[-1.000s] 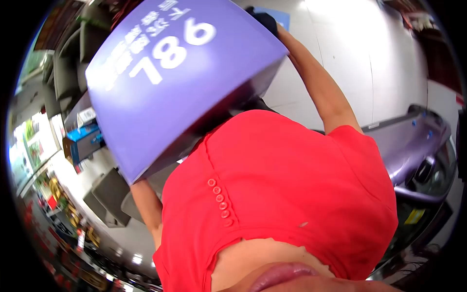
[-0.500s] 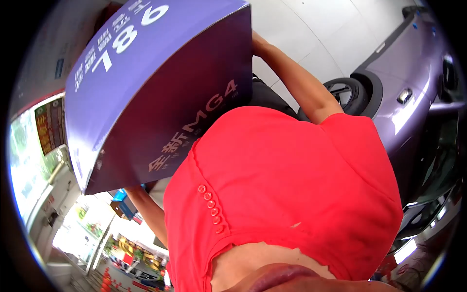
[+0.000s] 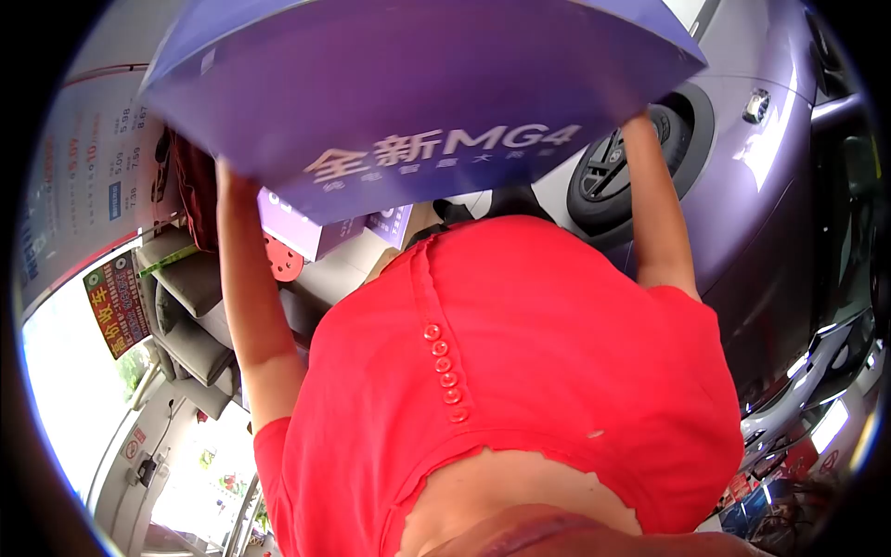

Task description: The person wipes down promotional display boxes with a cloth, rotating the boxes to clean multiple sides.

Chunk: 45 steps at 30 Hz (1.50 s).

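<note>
A large purple display box (image 3: 418,93) printed with white Chinese text and "MG4" fills the upper part of the head view, raised in front of my chest. My left hand (image 3: 234,178) is at its left lower edge, with the fingers hidden against the box. At the right lower edge is my right hand (image 3: 637,123), its fingers likewise mostly out of sight. Between them the two hands carry the box. Below it, beyond my left forearm, a smaller purple and white box (image 3: 320,239) shows partly.
Close on my right stands a purple car (image 3: 742,186), its front wheel (image 3: 617,172) near my right arm. To the left are grey cushioned seats (image 3: 195,343), a red perforated stool (image 3: 283,258) and a printed price board (image 3: 102,167). A banner (image 3: 116,306) hangs by the window.
The box has swung from a steep slant to nearly level and shifted right, its printed side now facing me. My left arm has come up and forward; my right hand has moved down its side.
</note>
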{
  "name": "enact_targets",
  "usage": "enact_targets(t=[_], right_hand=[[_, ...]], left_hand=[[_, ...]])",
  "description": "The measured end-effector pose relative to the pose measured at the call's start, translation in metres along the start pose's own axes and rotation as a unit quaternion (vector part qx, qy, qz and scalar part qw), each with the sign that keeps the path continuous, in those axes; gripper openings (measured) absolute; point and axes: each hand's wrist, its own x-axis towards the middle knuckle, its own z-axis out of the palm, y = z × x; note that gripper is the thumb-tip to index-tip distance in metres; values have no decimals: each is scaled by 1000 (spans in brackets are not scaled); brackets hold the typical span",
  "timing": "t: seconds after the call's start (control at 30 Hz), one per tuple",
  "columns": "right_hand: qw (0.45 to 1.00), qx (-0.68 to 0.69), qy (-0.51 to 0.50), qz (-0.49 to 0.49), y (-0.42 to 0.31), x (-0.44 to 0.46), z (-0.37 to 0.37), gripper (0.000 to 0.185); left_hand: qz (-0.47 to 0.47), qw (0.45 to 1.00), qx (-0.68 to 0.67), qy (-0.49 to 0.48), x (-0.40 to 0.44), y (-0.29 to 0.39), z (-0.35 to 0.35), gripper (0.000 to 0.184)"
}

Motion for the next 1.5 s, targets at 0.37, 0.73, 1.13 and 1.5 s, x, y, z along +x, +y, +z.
enact_targets(t=[0.37, 0.73, 1.13, 1.5], right_hand=[[973, -116, 190, -67, -45, 97, -162, 47], [927, -319, 189, 54, -8, 98, -216, 45], [882, -426, 23, 202, 44, 45, -79, 25], [819, -473, -134, 296, 174, 24, 16, 20]], left_hand=[[-189, 974, 125, -3, 138, -123, 267, 67], [-171, 869, 362, -291, 70, -246, 330, 64], [-339, 899, 266, 74, -196, -274, 114, 49], [-420, 839, -30, 346, -373, -309, 11, 47]])
